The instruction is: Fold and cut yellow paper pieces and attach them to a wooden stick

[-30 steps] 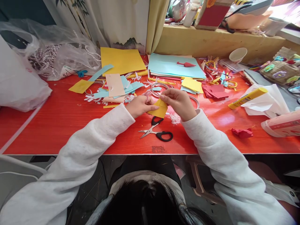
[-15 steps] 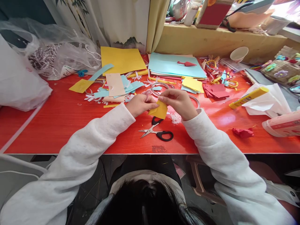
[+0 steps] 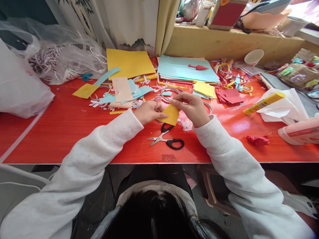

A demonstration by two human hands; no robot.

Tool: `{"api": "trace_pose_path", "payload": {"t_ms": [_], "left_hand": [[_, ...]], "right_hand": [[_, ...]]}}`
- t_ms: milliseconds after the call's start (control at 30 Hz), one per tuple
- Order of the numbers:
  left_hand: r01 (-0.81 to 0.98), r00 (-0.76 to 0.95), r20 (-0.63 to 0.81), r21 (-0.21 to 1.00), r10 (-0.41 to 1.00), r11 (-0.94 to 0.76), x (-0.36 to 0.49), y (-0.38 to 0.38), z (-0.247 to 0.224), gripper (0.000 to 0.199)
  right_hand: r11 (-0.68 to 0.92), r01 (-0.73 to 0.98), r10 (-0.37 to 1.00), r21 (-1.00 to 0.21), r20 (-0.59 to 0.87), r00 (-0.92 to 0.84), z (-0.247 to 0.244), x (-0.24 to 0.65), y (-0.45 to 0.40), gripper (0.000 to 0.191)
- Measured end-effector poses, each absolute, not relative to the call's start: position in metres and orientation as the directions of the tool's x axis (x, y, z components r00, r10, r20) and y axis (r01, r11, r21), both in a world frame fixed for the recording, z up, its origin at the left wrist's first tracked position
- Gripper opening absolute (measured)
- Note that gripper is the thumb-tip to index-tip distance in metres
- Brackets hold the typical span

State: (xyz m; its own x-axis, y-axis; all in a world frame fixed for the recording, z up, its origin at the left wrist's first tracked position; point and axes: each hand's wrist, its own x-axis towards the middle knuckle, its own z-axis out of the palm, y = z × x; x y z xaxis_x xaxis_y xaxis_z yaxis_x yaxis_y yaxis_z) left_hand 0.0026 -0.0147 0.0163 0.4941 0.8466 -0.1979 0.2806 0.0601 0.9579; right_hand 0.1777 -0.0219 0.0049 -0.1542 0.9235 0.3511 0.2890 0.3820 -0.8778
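No wording can be read with certainty. Dark lettering runs along the yellow glue stick at the right of the frame, too small to make out; print on the pink container at the right edge is blurred, as are dark strokes on the white label by the clear plastic bag, upper left.

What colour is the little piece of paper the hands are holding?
The paper is golden yellow, best seen in the head view.
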Motion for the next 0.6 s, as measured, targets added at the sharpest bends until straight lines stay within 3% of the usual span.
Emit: {"api": "trace_pose_path", "payload": {"t_ms": [133,267,467,600], "left_hand": [[0.296,0.505,-0.182,0.955,0.844,0.029,0.0016,-0.0145,0.0150,0.008],[0.276,0.542,-0.044,0.953,0.839,-0.128,0.0011,-0.0151,0.0124,0.017],[0.153,0.435,-0.025,0.987,0.900,-0.047,0.0015,-0.0111,0.0099,0.015],[0.120,0.402,-0.047,0.993,0.915,-0.002,0.0015,-0.0103,0.0112,0.021]], "right_hand": [[0.414,0.358,0.910,-0.837,0.381,-0.161,0.0074,0.1778,-0.0230,0.017],[0.460,0.399,0.887,-0.793,0.390,-0.248,0.0112,0.1767,-0.0256,0.016],[0.324,0.219,0.923,-0.920,0.258,-0.284,0.0102,0.1758,-0.0252,0.022],[0.248,0.190,0.947,-0.950,0.196,-0.255,0.0097,0.1778,-0.0232,0.018]]}}
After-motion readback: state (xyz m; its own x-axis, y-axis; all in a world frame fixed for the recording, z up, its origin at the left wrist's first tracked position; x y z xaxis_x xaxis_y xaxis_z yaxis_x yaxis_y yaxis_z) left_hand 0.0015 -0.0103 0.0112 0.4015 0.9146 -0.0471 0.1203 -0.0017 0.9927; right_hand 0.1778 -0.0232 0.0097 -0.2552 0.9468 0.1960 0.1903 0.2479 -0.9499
